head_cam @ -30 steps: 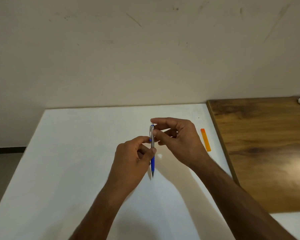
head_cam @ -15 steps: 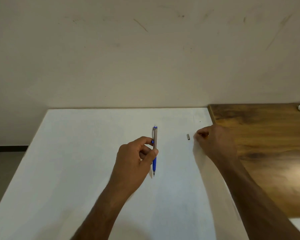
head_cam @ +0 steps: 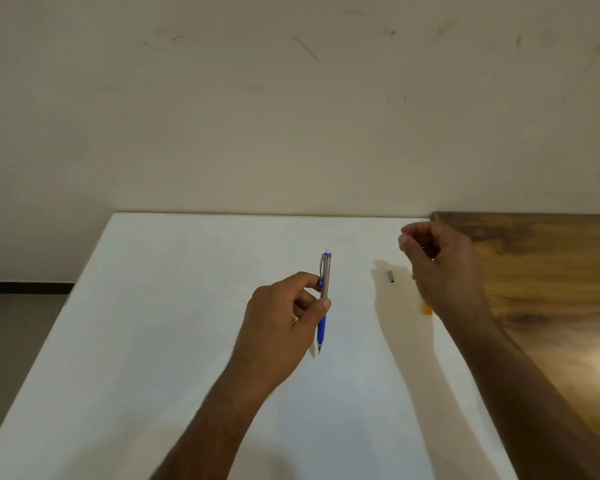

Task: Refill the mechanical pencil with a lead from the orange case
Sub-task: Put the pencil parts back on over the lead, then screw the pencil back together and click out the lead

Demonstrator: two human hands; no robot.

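Observation:
My left hand (head_cam: 284,320) grips a mechanical pencil (head_cam: 325,282) with a silver barrel and blue grip. It stands nearly upright over the white table (head_cam: 174,306), tip down, with a white end showing at its top. The pencil's small grey cap (head_cam: 390,277) lies on the table to the right. My right hand (head_cam: 437,265) hovers just right of the cap with its fingers curled in, and nothing shows in them. The orange case (head_cam: 427,309) lies under that hand, only its near end peeking out.
A dark wooden tabletop (head_cam: 548,289) adjoins the white table on the right. A plain wall stands behind both. The white table's left edge drops to a grey floor (head_cam: 18,327).
My right hand pulled the cap off the pencil's top, laid it on the table to the right, and has lifted away above the orange case. My left hand has kept the pencil upright.

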